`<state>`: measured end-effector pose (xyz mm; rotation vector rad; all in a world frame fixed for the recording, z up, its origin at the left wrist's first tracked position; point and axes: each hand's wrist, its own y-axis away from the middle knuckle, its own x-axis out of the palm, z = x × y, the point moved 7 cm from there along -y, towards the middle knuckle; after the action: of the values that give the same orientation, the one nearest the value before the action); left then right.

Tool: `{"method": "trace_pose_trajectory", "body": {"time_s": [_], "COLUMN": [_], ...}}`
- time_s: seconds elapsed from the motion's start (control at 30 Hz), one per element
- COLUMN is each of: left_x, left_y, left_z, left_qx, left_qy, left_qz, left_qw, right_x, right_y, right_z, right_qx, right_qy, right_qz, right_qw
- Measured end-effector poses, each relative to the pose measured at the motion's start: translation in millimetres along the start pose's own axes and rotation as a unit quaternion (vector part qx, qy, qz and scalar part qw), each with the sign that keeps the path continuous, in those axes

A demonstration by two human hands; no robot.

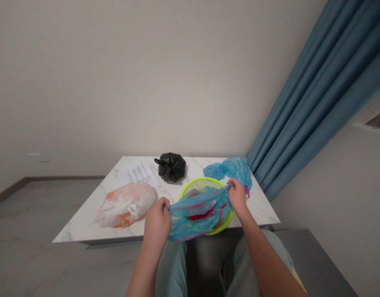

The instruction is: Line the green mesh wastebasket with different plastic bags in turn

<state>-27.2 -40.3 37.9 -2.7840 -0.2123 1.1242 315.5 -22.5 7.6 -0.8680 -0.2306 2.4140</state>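
A translucent blue plastic bag (185, 227) with a pink-red edge is stretched between my two hands. My left hand (158, 220) is closed on its left end, and my right hand (238, 196) grips its upper right corner. Something red (202, 214) shows at the bag's middle; whether it lies inside or is part of the bag, I cannot tell. Under and behind the bag stands a yellow-green mesh basket (193, 184), partly covered by it. More crumpled plastic is visible in the basket. A red string loop (247, 192) hangs beside my right hand.
On the white marbled table (81, 225) lie a white and orange plastic bag (128, 204) at left, a printed sheet (139, 172) behind it, a knotted black bag (172, 167) at the back and a crumpled blue bag (238, 169) at back right. A blue curtain (316, 103) hangs on the right.
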Motion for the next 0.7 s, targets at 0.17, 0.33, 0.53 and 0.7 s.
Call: {"method": "trace_pose_trajectory", "body": {"time_s": [0.17, 0.33, 0.53, 0.7], "left_x": [21.0, 66.1, 115.5, 148.4], "left_y": [-27, -71, -124, -142], "left_z": [-5, -4, 23, 42], "left_qx": [0.010, 0.035, -0.088, -0.173], "left_qy": [-0.091, -0.098, 0.143, 0.255], "left_qz": [0.028, 0.045, 0.060, 0.142], "left_qw": [0.995, 0.994, 0.984, 0.941], "right_x": [-23, 8, 38, 54], "right_y": [-15, -30, -52, -64], "right_z": [-25, -30, -56, -80], "right_qx": [0.032, -0.016, 0.024, 0.090], "right_qy": [0.103, 0.091, 0.009, -0.049], "right_qz": [0.025, 0.099, 0.112, 0.106], "right_qw": [0.994, 0.991, 0.993, 0.989]}}
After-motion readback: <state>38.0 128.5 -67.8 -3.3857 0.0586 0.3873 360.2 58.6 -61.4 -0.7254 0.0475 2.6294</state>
